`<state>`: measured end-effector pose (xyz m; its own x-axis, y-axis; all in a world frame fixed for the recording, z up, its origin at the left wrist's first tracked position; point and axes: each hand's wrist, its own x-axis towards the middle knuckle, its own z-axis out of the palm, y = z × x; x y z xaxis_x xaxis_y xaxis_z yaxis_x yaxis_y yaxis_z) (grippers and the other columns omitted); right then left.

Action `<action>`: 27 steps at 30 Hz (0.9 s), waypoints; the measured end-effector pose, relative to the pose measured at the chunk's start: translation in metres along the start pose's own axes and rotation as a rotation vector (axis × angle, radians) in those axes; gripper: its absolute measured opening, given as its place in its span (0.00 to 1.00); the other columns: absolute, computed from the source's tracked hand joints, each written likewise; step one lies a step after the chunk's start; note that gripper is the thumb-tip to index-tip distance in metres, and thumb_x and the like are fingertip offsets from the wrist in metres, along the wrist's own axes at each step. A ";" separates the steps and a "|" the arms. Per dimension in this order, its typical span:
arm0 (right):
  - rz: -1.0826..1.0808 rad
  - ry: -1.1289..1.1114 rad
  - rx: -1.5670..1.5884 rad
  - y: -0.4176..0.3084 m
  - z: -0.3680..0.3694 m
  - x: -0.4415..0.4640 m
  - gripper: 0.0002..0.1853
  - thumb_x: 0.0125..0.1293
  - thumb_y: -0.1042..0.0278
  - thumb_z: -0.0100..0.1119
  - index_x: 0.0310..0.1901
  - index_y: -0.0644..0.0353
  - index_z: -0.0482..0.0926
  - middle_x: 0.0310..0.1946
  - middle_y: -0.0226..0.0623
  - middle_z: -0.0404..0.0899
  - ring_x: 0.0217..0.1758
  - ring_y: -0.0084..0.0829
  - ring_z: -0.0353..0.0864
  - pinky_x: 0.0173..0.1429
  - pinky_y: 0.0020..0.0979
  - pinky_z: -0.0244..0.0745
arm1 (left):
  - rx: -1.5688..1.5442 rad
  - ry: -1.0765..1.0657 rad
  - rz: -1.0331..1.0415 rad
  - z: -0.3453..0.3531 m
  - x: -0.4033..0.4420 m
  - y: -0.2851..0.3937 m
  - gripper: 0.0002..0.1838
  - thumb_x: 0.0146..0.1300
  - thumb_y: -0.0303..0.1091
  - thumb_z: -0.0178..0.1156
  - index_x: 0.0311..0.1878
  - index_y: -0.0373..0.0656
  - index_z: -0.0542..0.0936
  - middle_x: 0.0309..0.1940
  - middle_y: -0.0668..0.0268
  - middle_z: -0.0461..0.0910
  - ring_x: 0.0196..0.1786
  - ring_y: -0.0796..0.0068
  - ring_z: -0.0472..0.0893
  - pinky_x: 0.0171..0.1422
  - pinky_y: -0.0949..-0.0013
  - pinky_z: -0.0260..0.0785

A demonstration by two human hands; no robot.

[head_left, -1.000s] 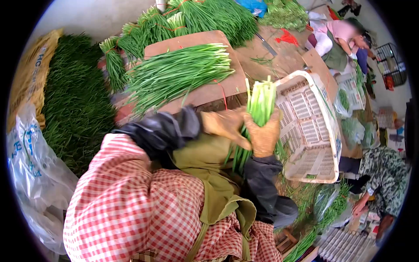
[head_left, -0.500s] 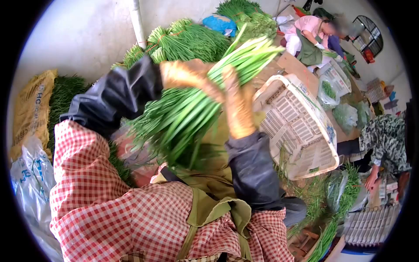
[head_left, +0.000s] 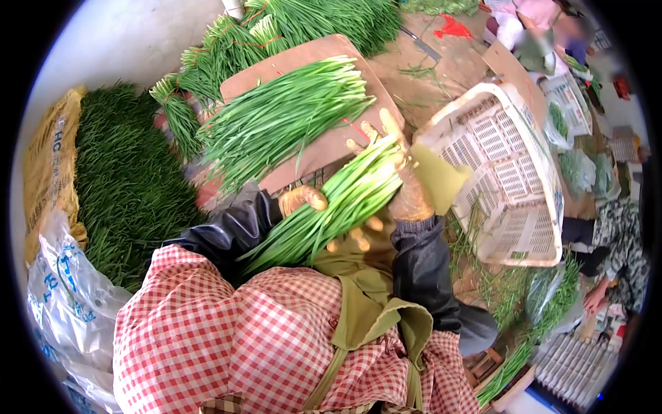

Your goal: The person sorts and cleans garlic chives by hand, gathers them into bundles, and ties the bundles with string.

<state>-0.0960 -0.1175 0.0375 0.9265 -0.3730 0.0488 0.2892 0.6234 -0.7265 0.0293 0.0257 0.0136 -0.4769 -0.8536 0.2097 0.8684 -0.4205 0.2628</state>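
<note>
A bundle of long green stalks point(head_left: 345, 196) lies slantwise across both my hands, pale ends toward the upper right. My left hand point(head_left: 310, 200), in a tan glove, is wrapped round its middle, with the thumb above and fingertips showing below. At the pale ends is my right hand point(head_left: 407, 179), also gloved, its palm against the stalks and its fingers partly raised round them. Beyond the hands, a loose pile of similar stalks point(head_left: 289, 117) rests on a brown board point(head_left: 317, 155).
A white plastic crate point(head_left: 514, 259) stands to the right. Tied green bundles point(head_left: 317, 24) lie at the back, near a knife point(head_left: 422, 45). At left are dark green stalks point(head_left: 124, 179) in a yellow sack point(head_left: 52, 165). Two other people are at the right edge.
The bundle has come down from over the board to near my lap, its pale ends still toward the upper right. My left hand has moved down to its middle. The view has shifted.
</note>
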 end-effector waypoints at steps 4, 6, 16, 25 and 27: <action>0.042 0.164 0.050 0.004 0.006 0.022 0.22 0.63 0.66 0.62 0.57 0.60 0.69 0.53 0.49 0.75 0.53 0.41 0.78 0.56 0.40 0.75 | -0.077 0.013 0.007 -0.018 -0.004 0.002 0.42 0.54 0.35 0.64 0.71 0.43 0.56 0.63 0.38 0.64 0.58 0.42 0.74 0.47 0.58 0.80; 0.062 0.185 0.103 0.013 -0.004 0.041 0.10 0.63 0.73 0.59 0.45 0.59 0.73 0.43 0.45 0.80 0.47 0.40 0.81 0.52 0.40 0.78 | -0.177 0.021 -0.021 -0.037 -0.016 0.009 0.44 0.54 0.37 0.63 0.73 0.45 0.53 0.67 0.39 0.57 0.62 0.32 0.67 0.48 0.53 0.79; -0.197 0.322 0.291 0.036 -0.002 0.199 0.09 0.59 0.79 0.59 0.42 0.64 0.76 0.35 0.42 0.79 0.38 0.39 0.83 0.45 0.38 0.80 | 0.988 0.775 -0.279 -0.014 -0.162 0.199 0.26 0.65 0.38 0.54 0.64 0.36 0.67 0.59 0.50 0.72 0.55 0.61 0.78 0.61 0.61 0.70; -0.199 0.641 -0.225 0.068 -0.058 0.233 0.07 0.56 0.80 0.58 0.37 0.64 0.78 0.31 0.39 0.82 0.30 0.28 0.81 0.34 0.28 0.78 | 2.163 1.470 0.278 0.002 -0.108 0.219 0.42 0.59 0.54 0.61 0.67 0.33 0.62 0.63 0.48 0.68 0.66 0.56 0.68 0.68 0.63 0.62; -0.231 0.619 -0.194 0.073 -0.063 0.236 0.07 0.56 0.79 0.58 0.38 0.64 0.78 0.31 0.39 0.82 0.30 0.28 0.81 0.36 0.29 0.77 | 2.476 1.354 0.173 0.004 -0.053 0.191 0.53 0.51 0.63 0.63 0.69 0.33 0.58 0.66 0.45 0.62 0.71 0.49 0.60 0.73 0.57 0.52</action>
<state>0.1287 -0.2036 -0.0474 0.5217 -0.8413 -0.1416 0.3605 0.3679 -0.8571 0.2206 -0.0081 0.0563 0.4728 -0.8308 0.2936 -0.8632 -0.3697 0.3438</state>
